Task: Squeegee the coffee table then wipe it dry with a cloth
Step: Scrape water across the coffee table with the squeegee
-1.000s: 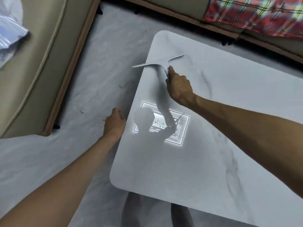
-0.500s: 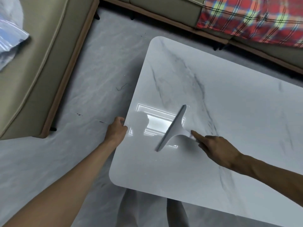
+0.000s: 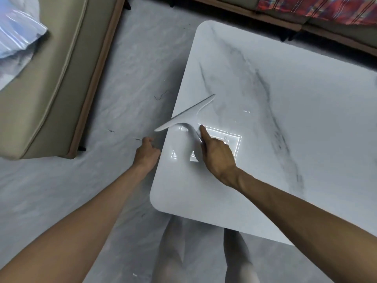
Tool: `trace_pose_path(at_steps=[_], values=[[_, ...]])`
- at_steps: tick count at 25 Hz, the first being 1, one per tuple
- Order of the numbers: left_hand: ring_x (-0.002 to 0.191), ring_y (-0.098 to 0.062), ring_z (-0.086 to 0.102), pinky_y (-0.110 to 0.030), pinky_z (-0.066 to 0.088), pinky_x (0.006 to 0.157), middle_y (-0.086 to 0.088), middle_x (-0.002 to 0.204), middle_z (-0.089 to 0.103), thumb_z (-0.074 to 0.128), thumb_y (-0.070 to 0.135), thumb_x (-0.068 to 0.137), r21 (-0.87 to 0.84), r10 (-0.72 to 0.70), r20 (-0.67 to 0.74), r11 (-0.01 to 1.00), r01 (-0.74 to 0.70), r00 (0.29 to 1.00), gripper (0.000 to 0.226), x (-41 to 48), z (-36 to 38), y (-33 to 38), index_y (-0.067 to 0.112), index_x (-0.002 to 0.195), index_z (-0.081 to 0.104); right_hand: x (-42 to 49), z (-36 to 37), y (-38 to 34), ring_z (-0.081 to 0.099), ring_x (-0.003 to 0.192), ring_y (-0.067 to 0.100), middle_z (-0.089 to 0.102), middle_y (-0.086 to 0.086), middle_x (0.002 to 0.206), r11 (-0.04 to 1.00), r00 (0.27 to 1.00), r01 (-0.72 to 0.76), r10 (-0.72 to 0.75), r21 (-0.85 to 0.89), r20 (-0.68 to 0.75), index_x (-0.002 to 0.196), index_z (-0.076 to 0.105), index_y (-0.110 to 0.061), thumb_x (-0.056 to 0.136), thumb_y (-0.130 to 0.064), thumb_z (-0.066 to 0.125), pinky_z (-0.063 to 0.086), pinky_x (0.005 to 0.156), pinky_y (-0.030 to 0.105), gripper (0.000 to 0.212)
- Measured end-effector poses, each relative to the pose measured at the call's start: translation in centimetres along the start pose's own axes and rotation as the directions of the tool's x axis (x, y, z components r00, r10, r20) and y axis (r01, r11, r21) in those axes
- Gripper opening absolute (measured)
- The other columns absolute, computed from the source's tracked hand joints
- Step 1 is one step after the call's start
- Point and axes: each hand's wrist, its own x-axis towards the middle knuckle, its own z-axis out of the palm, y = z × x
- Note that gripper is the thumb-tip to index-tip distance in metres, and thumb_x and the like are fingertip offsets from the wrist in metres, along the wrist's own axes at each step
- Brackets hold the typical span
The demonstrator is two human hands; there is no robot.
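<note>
The white marble coffee table fills the right half of the view, its glossy top mirroring a ceiling light. My right hand grips the handle of a white squeegee, index finger stretched along it. The blade lies slantwise at the table's left edge, its lower left end sticking out past the rim. My left hand rests against that left edge, just below the blade, fingers curled at the rim and holding nothing else. No cloth is in view.
A beige sofa with a wooden base stands at the left, a light blue bundle on it. Another sofa with a red plaid blanket runs along the top. My legs show below the table's near corner. Grey marbled floor surrounds the table.
The squeegee went from the far left corner to mid-table half a second ago, and now sits at the left edge with its blade overhanging. My left hand stayed at the rim.
</note>
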Motion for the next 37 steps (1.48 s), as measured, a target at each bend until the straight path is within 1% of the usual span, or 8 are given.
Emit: trace_pose_path(at_steps=[5,11,16,21,25,30,33,37], values=[[0.111,-0.028,0.055,-0.03,0.044,0.082,-0.011,0.136,0.05,0.053,0.013,0.087,0.041,-0.016,0.059,0.999,0.014,0.998,0.057,-1.7,1.0,-1.2,0.017,0.14,0.034,-6.7,-0.2,7.2,0.057,0.065,0.036,0.06,0.01,0.087,0.95,0.967,0.233,-0.203,-0.209,0.153,0.152,0.014,-0.034,0.101,-0.025,0.036,0.031,0.056,0.034,0.057],[0.106,-0.027,0.054,-0.027,0.039,0.081,-0.009,0.135,0.051,0.05,0.016,0.091,0.018,-0.039,0.0,0.999,0.039,0.999,0.047,-6.6,3.3,-3.8,0.013,0.136,0.039,-10.5,-5.5,15.0,0.061,0.075,0.031,0.064,0.002,0.09,0.916,0.957,0.258,-0.198,-0.308,0.213,0.15,0.022,-0.037,0.101,-0.035,0.033,0.049,0.065,0.038,0.05],[0.11,-0.025,0.055,-0.027,0.039,0.084,-0.008,0.133,0.056,0.05,0.027,0.093,-0.156,-0.131,-0.214,0.983,0.099,0.968,0.04,-10.4,2.5,-7.2,0.015,0.131,0.046,-9.0,-2.1,7.0,0.062,0.103,0.028,0.066,-0.005,0.117,0.86,0.818,0.507,-0.457,-0.062,0.349,0.144,0.029,-0.046,0.101,-0.043,0.033,0.044,0.081,0.033,0.044],[0.103,-0.027,0.053,-0.03,0.038,0.081,-0.012,0.13,0.056,0.042,0.048,0.094,-0.152,-0.197,-0.272,0.975,0.16,0.942,0.049,-11.2,2.9,-10.4,0.015,0.131,0.043,-8.4,5.6,-0.3,0.06,0.103,0.031,0.065,0.005,0.116,0.721,0.68,0.676,-0.534,-0.148,0.502,0.148,0.027,-0.039,0.103,-0.041,0.028,0.045,0.085,0.038,0.045],[0.095,-0.021,0.05,-0.03,0.038,0.079,-0.011,0.128,0.056,0.04,0.054,0.094,-0.128,-0.154,-0.223,0.984,0.127,0.963,0.052,-10.6,5.5,-10.8,0.014,0.127,0.042,-7.7,5.2,3.3,0.062,0.098,0.031,0.065,0.004,0.113,0.727,0.703,0.666,-0.538,-0.165,0.466,0.147,0.026,-0.044,0.102,-0.04,0.029,0.047,0.082,0.038,0.045],[0.115,-0.027,0.053,-0.036,0.044,0.094,-0.01,0.133,0.051,0.053,0.042,0.093,-0.005,-0.087,-0.085,0.996,0.087,0.993,0.048,-11.1,7.4,-9.5,0.013,0.131,0.044,-8.4,-1.0,12.1,0.064,0.093,0.024,0.067,-0.011,0.11,0.783,0.79,0.57,-0.44,-0.25,0.426,0.144,0.02,-0.055,0.101,-0.04,0.03,0.051,0.075,0.035,0.047],[0.112,-0.026,0.054,-0.032,0.043,0.088,-0.009,0.13,0.054,0.054,0.037,0.092,-0.019,-0.093,-0.091,0.996,0.091,0.992,0.045,-11.2,6.9,-9.4,0.013,0.129,0.046,-9.9,-3.7,15.2,0.065,0.081,0.021,0.066,-0.017,0.095,0.806,0.837,0.518,-0.409,-0.286,0.364,0.141,0.016,-0.061,0.1,-0.042,0.032,0.051,0.066,0.034,0.048],[0.102,-0.021,0.056,-0.026,0.04,0.081,-0.008,0.124,0.061,0.056,0.027,0.093,-0.153,-0.131,-0.2,0.983,0.101,0.971,0.033,-11.4,5.4,-10.6,0.008,0.12,0.055,-10.6,-0.9,11.7,0.064,0.093,0.024,0.066,-0.004,0.102,0.788,0.751,0.608,-0.534,-0.091,0.388,0.14,0.024,-0.059,0.101,-0.037,0.039,0.046,0.072,0.03,0.047]])
